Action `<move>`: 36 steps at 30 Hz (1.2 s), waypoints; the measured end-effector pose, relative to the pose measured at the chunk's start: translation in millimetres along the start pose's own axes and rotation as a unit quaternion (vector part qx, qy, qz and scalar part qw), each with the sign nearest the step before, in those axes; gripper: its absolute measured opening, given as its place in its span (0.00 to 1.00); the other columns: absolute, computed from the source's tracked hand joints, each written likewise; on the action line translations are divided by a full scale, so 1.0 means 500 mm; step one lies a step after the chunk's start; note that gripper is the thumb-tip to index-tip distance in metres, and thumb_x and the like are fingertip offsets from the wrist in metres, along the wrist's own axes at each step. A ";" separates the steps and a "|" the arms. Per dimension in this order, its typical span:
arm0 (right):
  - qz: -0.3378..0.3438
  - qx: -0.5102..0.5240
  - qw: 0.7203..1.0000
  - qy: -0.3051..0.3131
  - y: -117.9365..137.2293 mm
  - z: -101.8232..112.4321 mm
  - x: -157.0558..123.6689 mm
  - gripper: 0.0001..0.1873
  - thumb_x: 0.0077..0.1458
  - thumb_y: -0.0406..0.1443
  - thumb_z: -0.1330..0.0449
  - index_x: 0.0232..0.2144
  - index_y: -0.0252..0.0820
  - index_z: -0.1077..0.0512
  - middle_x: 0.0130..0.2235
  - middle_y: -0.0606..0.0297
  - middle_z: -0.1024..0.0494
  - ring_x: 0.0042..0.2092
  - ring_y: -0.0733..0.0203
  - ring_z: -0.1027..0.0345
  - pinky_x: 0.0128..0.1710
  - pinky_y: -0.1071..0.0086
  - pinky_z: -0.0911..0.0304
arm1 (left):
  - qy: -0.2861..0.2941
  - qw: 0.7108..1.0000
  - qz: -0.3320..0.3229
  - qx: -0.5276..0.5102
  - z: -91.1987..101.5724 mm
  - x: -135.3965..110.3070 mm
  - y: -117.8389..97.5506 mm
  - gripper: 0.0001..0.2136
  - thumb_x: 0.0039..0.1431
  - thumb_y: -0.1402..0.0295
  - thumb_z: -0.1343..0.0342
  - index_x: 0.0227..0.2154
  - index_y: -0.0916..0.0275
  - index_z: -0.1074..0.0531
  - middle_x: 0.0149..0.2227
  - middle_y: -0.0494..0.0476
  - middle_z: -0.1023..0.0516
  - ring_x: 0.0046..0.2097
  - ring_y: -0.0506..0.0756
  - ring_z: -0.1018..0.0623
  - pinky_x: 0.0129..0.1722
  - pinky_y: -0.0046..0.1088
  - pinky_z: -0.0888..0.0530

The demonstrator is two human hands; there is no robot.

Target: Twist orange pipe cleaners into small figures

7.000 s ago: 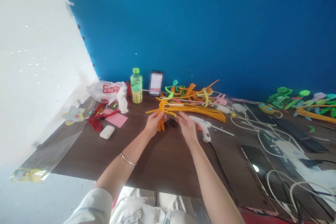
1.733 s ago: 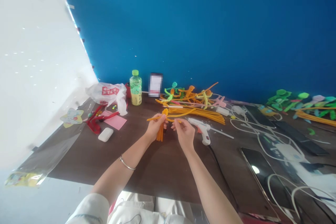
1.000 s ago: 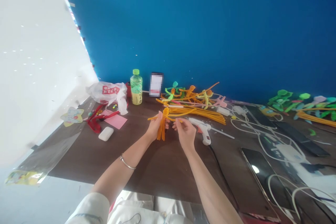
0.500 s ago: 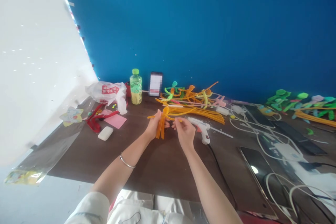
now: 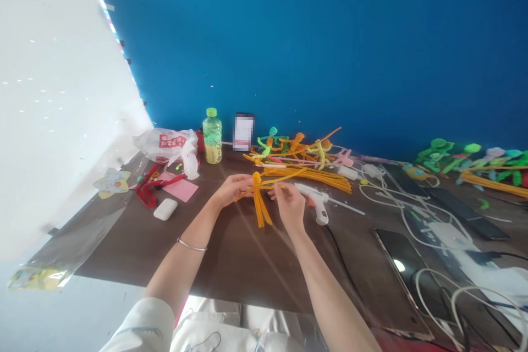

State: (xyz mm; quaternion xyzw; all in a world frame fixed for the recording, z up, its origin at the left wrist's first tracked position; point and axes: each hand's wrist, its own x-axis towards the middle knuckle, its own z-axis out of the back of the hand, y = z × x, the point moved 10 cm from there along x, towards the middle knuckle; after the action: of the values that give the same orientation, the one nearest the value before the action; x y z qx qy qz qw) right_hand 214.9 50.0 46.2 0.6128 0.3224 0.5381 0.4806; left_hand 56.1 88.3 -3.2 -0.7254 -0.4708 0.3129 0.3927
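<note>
Between my hands, above the dark table, hangs an orange pipe cleaner bundle (image 5: 259,206), bound near its top with its stems fanning downward. My left hand (image 5: 234,190) is closed on a stem sticking out at the bundle's left side. On the other side, my right hand (image 5: 289,201) pinches the end of a stem reaching right from the binding. Just behind lies a pile of loose orange pipe cleaners (image 5: 325,179). A white glue gun (image 5: 317,201) rests right beside my right hand.
A green-capped bottle (image 5: 213,137), a propped phone (image 5: 243,132) and a plastic bag (image 5: 165,142) stand at the back. Pipe cleaner figures (image 5: 299,143) lie near the blue wall. A white case (image 5: 165,209) sits left; a large phone (image 5: 402,269) and cables (image 5: 406,214) lie right.
My left hand has shifted left, from the bundle's body out to a side stem. The bundle's hanging stems have swung slightly right and spread. My right hand keeps its pinch.
</note>
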 end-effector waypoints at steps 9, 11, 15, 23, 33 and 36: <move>0.086 0.019 0.994 0.064 0.030 -0.010 -0.007 0.12 0.50 0.34 0.47 0.36 0.42 0.27 0.38 0.61 0.24 0.37 0.58 0.29 0.38 0.61 0.32 | 0.017 0.994 -0.039 0.105 -0.016 0.007 0.016 0.20 0.36 0.66 0.34 0.34 0.70 0.27 0.30 0.59 0.23 0.31 0.52 0.23 0.33 0.28 0.26; 0.152 -0.046 0.986 0.060 0.047 -0.007 -0.010 0.15 0.48 0.30 0.49 0.37 0.44 0.27 0.41 0.62 0.24 0.44 0.56 0.31 0.45 0.58 0.36 | 0.013 0.996 -0.021 0.088 -0.014 0.007 0.020 0.20 0.36 0.66 0.34 0.34 0.70 0.27 0.30 0.59 0.23 0.31 0.52 0.23 0.33 0.28 0.26; 0.254 -0.216 0.941 0.049 0.066 -0.026 -0.020 0.14 0.49 0.29 0.48 0.36 0.44 0.27 0.42 0.61 0.24 0.48 0.55 0.33 0.50 0.55 0.42 | 0.013 0.999 -0.015 0.047 -0.015 0.005 0.015 0.19 0.36 0.68 0.33 0.34 0.69 0.27 0.30 0.57 0.23 0.31 0.51 0.23 0.33 0.27 0.26; 0.276 -0.307 0.908 0.069 0.040 -0.058 -0.024 0.09 0.55 0.34 0.49 0.30 0.43 0.28 0.33 0.62 0.23 0.42 0.56 0.31 0.48 0.56 0.42 | 0.020 0.999 -0.031 -0.013 -0.029 0.000 0.008 0.18 0.35 0.69 0.33 0.32 0.67 0.29 0.29 0.54 0.24 0.31 0.50 0.23 0.33 0.26 0.27; 0.301 -0.273 0.906 0.124 0.055 -0.069 -0.047 0.14 0.56 0.33 0.50 0.44 0.42 0.30 0.39 0.57 0.28 0.41 0.57 0.32 0.40 0.65 0.35 | -0.048 0.996 -0.071 -0.030 -0.013 0.003 0.000 0.17 0.36 0.66 0.34 0.29 0.67 0.31 0.25 0.51 0.26 0.28 0.48 0.24 0.34 0.27 0.26; 0.331 -0.299 0.885 0.137 0.066 -0.073 -0.055 0.16 0.56 0.33 0.50 0.47 0.41 0.32 0.41 0.55 0.28 0.43 0.56 0.32 0.42 0.64 0.35 | -0.064 0.994 -0.070 -0.046 -0.002 0.005 0.001 0.17 0.36 0.67 0.33 0.29 0.67 0.31 0.26 0.52 0.25 0.29 0.49 0.24 0.34 0.27 0.27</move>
State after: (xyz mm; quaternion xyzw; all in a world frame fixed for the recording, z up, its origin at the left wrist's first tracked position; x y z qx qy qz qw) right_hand 169.6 22.8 65.9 0.4312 -0.0130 0.8151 0.3867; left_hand 58.0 90.2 -3.2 -0.6865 -0.5581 0.3083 0.3494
